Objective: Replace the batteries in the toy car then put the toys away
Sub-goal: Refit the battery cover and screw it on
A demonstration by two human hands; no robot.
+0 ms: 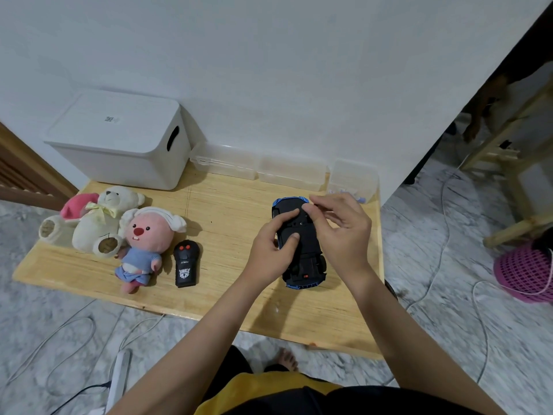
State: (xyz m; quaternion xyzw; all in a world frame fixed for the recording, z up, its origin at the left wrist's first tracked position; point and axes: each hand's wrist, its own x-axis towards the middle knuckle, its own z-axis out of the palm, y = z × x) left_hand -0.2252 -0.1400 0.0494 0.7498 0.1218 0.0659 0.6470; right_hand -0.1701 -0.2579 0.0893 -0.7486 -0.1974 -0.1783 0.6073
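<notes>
A blue toy car (305, 262) lies upside down on the low wooden table (227, 214), its black underside up. My left hand (273, 250) grips the car's left side, with thumb and forefinger curled onto the underside. My right hand (341, 229) is over the far half of the underside, fingertips pinched at the black plastic there; what they pinch is too small to tell. A black remote control (185, 263) lies left of the car. Left of it lie a pink plush in blue clothes (143, 244), a cream teddy bear (98, 220) and a pink plush (78, 203).
A white lidded storage box (119, 142) stands at the table's back left. Clear plastic boxes (260, 166) line the wall, and another (353, 178) holds small items. Cables and a power strip (119, 375) lie on the marble floor. A pink basket (523, 271) sits at the right.
</notes>
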